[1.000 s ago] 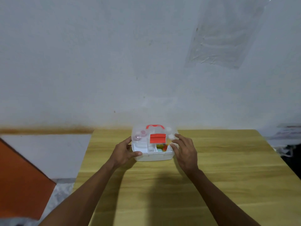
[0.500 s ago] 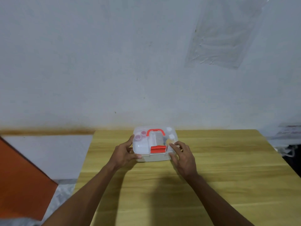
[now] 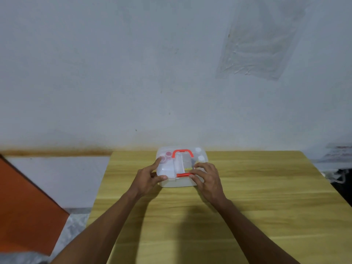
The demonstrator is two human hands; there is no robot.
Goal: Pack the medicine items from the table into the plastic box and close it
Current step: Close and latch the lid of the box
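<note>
On table, plastic box lengthwise left-right, latch facing person, left hand, right hand gripping it.

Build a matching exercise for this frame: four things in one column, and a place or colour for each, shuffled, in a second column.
Things:
1. handle
2. latch
3. left hand
4. right hand

Places or colours:
A. on the plastic box's left front corner
B. red arch on top of the clear lid
C. red strip at the lid's front edge
D. fingertips at the red strip, on the box's right front

Pairs: 1-B, 2-C, 3-A, 4-D
</note>
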